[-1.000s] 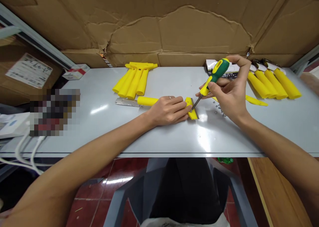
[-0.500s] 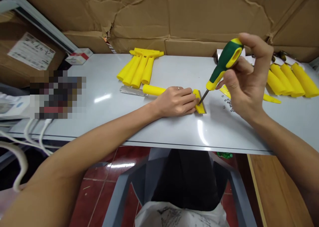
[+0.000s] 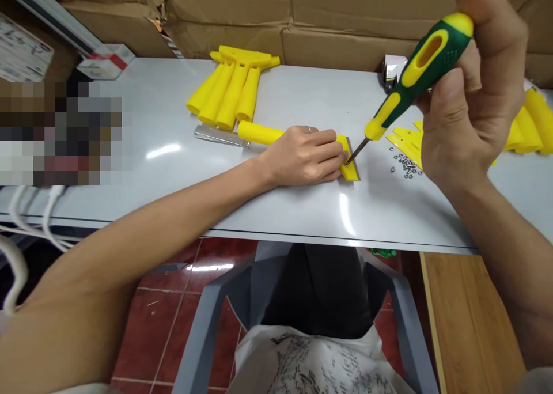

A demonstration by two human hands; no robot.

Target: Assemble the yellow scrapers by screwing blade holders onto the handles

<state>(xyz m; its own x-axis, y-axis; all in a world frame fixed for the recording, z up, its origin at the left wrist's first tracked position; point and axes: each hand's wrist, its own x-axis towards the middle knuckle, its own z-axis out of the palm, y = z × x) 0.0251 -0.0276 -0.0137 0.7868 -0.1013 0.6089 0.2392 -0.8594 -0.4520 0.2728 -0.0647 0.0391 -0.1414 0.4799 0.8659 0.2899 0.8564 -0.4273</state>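
Observation:
Pressed to the tabletop, my left hand [image 3: 305, 156] is wrapped over a yellow scraper [image 3: 261, 133], whose round handle sticks out to the left and whose flat head shows past my fingertips. Along the head's right edge runs a thin strip of blade. My right hand [image 3: 470, 100] grips a green and yellow screwdriver [image 3: 419, 74] by its handle, the tool leaning to the right. Its tip meets the scraper head beside my left fingertips; the screw under it is too small to make out.
Several small screws [image 3: 406, 166] lie loose beside flat yellow pieces [image 3: 406, 143]. More yellow scrapers [image 3: 233, 88] rest at the back left, and others [image 3: 533, 123] at the right. A metal strip [image 3: 220, 136] lies left of the handle. Cardboard [image 3: 233, 19] stands behind the table [image 3: 173, 175].
The view has tipped down and moved closer. My right hand still holds the screwdriver on the scraper head, with its handle turned and leaning further right. My left hand keeps its grip.

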